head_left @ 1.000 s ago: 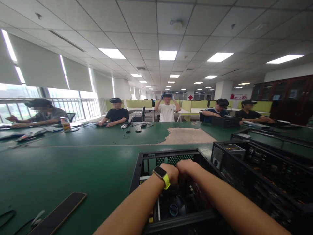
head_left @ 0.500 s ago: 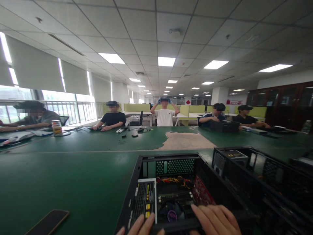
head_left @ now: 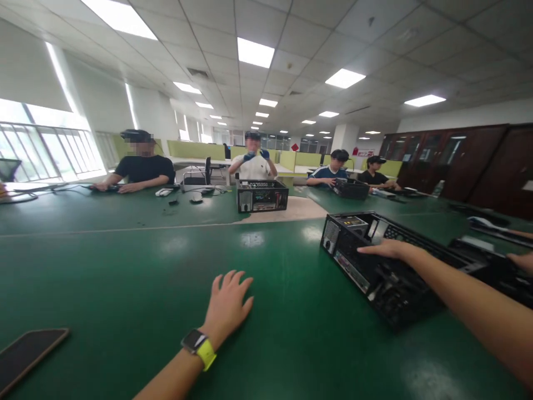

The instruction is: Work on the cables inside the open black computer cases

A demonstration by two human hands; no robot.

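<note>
My left hand (head_left: 228,303) lies flat on the green table (head_left: 125,266) with its fingers spread and nothing in it; a watch with a yellow band (head_left: 200,347) sits on the wrist. My right hand (head_left: 385,250) reaches to the right and rests, fingers extended, on the top edge of an open black computer case (head_left: 375,272) that lies on its side. Another black computer case (head_left: 262,195) stands far across the table in front of a person in a white shirt (head_left: 254,164).
A dark phone (head_left: 29,353) lies at the table's near left edge. Several people sit along the far side with small items and cables (head_left: 183,197) before them. More black cases (head_left: 352,189) lie at the right, where another person's hand (head_left: 520,261) shows.
Both hands have left the case that was in front of me. That spot is now bare table. My left hand lies on the table and my right hand on the case at right.
</note>
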